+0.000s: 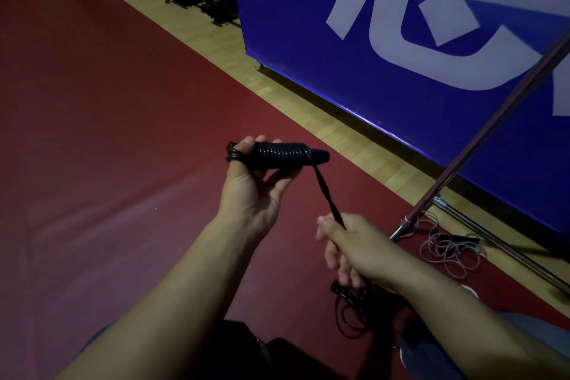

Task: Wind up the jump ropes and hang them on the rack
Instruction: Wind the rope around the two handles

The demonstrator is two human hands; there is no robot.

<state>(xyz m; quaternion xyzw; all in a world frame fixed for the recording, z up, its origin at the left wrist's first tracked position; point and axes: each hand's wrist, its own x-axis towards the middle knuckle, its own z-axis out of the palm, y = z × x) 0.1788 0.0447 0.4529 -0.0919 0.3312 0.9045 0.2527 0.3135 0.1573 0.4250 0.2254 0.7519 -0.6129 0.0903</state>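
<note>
Left hand (249, 185): grips rope-wrapped handles (283, 156) | Right hand (354, 244): pinches taut black rope (327, 191) | Rack pole (481, 139): alongside

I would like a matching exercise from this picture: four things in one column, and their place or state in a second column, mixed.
Things:
1. black handles
2. left hand
3. right hand
4. pale rope

Places or states:
A. lies loose on the floor by the metal pole
B. pinches the twisted black cord
C. wrapped in coils of cord
D. holds the handles

Pairs: 1-C, 2-D, 3-B, 4-A
</note>
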